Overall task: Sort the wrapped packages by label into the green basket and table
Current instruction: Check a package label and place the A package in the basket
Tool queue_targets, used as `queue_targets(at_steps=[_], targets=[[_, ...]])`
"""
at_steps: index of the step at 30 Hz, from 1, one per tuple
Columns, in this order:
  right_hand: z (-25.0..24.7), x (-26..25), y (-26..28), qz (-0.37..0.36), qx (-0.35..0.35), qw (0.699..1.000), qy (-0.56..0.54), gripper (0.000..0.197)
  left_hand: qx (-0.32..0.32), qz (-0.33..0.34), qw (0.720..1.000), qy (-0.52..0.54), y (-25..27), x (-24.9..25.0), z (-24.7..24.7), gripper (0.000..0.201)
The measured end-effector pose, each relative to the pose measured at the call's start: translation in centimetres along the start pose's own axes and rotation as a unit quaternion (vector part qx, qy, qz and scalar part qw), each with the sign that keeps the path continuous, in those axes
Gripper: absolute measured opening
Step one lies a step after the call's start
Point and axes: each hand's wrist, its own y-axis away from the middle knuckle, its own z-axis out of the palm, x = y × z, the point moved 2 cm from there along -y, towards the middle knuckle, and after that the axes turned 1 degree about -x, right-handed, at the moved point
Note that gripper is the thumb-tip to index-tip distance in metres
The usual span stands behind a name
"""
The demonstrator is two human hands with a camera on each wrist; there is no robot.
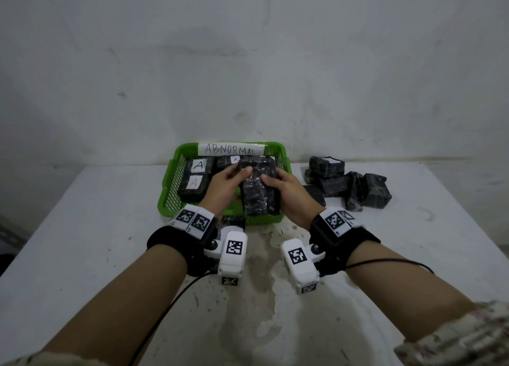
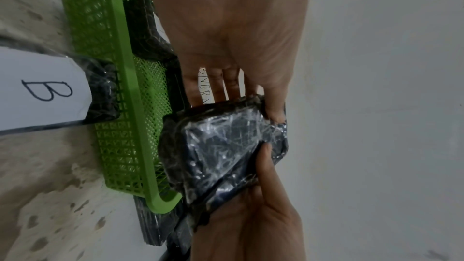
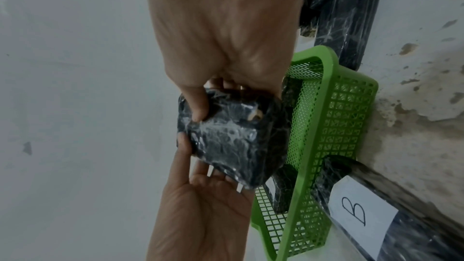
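Note:
Both hands hold one dark wrapped package [image 1: 259, 189] [image 2: 226, 146] [image 3: 233, 142] over the right half of the green basket [image 1: 170, 189] [image 2: 120, 86] [image 3: 334, 126]. My left hand [image 1: 231, 181] [image 2: 233, 86] grips its far left end, thumb on top and fingers underneath. The right hand [image 1: 286, 189] [image 3: 220, 86] clasps the right side the same way. No label shows on this package. Inside the basket lie packages marked A [image 1: 198, 167] [image 1: 194, 185] [image 1: 234, 160].
The basket's back rim carries a white ABNORMAL sign [image 1: 231, 148]. A package labelled B [image 2: 45, 90] [image 3: 356, 211] lies on the table against the basket's near wall. Several more dark packages [image 1: 347, 186] are heaped right of the basket. The stained white table [image 1: 82, 241] meets a wall behind.

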Motion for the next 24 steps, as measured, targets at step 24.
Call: queue_targets(at_steps=[24], targets=[[-0.20,-0.40,0.24,-0.029,-0.027,0.999,-0.035,0.053,-0.007,0.011,0.998,0.054,0.29,-0.29,0.23,0.045]])
